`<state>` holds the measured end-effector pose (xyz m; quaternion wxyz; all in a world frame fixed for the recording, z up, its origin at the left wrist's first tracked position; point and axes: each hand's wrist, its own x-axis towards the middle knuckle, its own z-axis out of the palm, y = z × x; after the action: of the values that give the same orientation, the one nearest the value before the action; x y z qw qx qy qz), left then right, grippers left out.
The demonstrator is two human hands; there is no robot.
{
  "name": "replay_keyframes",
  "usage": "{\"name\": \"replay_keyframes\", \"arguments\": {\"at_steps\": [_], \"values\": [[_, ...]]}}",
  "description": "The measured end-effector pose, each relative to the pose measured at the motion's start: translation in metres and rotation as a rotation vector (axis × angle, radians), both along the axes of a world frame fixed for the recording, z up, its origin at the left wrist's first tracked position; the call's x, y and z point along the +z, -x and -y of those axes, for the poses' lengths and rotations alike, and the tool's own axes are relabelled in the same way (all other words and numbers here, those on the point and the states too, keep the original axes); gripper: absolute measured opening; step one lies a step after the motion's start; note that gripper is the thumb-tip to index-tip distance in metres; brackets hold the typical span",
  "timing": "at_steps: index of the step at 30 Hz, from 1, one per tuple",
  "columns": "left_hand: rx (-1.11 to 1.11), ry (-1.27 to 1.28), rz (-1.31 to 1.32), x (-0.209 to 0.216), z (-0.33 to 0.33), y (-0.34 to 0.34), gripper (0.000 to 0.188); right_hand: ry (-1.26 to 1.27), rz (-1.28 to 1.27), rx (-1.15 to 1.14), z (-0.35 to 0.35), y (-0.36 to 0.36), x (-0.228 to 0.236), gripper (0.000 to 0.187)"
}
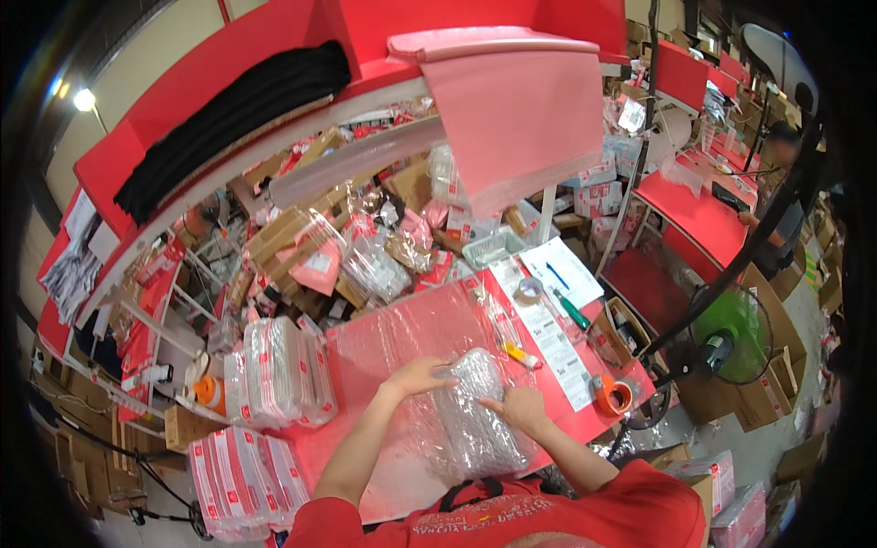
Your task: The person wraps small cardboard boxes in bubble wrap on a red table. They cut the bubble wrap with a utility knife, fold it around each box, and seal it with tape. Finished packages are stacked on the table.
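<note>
On the red bench (379, 342): plastic-wrapped bundle (477, 422)

Left grip (418, 376) open against its edge; right grip (521, 407) touching it, closure unclear.

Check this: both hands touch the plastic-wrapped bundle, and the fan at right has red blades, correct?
Not quite: the head view shows the fan's blades are green. The left hand and right hand do touch the plastic-wrapped bundle.

long, rounded-end bundle in crinkly clear shiny plastic (480, 411), looks silvery-grey, can't tell what's inside | lying flat, long side running roughly 11 to 5 o'clock | sits around 5 o'clock on the red tabletop (315, 447) | loose see-through film spreading off its 9 o'clock side
</note>
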<state>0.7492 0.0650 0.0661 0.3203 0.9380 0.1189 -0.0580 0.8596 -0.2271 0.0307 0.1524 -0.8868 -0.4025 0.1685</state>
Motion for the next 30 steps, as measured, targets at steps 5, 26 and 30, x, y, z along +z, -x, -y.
{"name": "replay_keyframes", "arguments": {"at_steps": [5,26,30], "values": [[0.242,0.306,0.834,0.126,-0.007,-0.143,0.087,-0.138,0.038,0.164,-0.006,-0.021,-0.025,0.093],[0.267,-0.903,0.6,0.549,-0.065,-0.347,0.102,-1.341,1.311,0.137,-0.088,-0.284,0.472,0.051],[0.167,-1.048,0.87,0.544,-0.014,-0.278,0.065,-0.775,0.838,0.273,-0.118,-0.346,0.527,0.04]]}}
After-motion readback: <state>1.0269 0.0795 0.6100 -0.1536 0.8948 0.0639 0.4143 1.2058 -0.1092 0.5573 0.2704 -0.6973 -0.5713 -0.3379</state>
